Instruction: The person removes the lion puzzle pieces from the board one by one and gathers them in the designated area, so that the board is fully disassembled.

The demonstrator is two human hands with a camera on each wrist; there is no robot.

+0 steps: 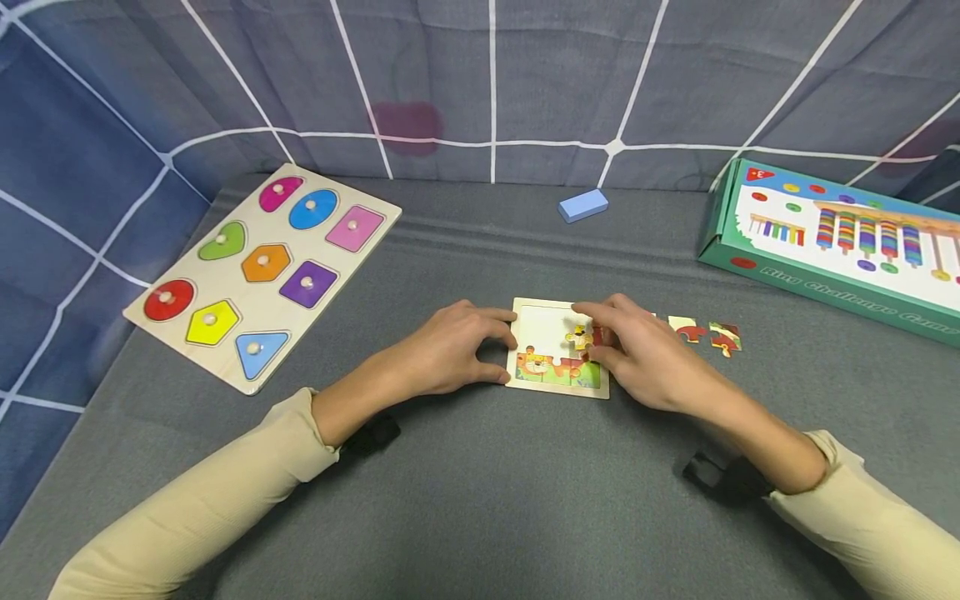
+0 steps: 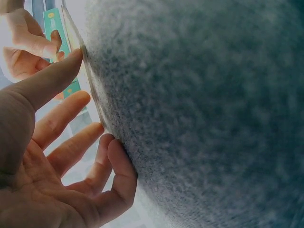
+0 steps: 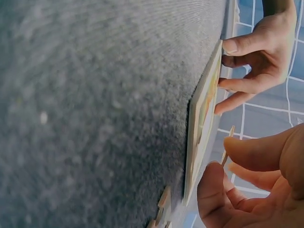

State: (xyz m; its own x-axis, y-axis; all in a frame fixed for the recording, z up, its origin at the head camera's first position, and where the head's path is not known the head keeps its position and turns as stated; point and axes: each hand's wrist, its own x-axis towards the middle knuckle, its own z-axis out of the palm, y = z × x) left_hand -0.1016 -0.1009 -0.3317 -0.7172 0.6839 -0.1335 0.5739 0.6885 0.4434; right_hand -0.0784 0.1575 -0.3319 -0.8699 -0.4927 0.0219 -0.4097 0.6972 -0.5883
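Two rolled beige sleeves (image 1: 202, 492) reach in across a gray counter (image 1: 480, 508). Between the hands lies a small wooden puzzle tray (image 1: 555, 389), its near part filled with an animal picture. The left hand (image 1: 453, 350) has its fingers (image 1: 498, 315) spread, tips touching the tray's left edge. The right hand (image 1: 652, 354) pinches a puzzle piece (image 3: 231, 135) above the tray's right side. Loose pieces (image 1: 726, 340) lie farther right, near a green game box (image 1: 810, 293); a shape board (image 1: 187, 268) sits at left.
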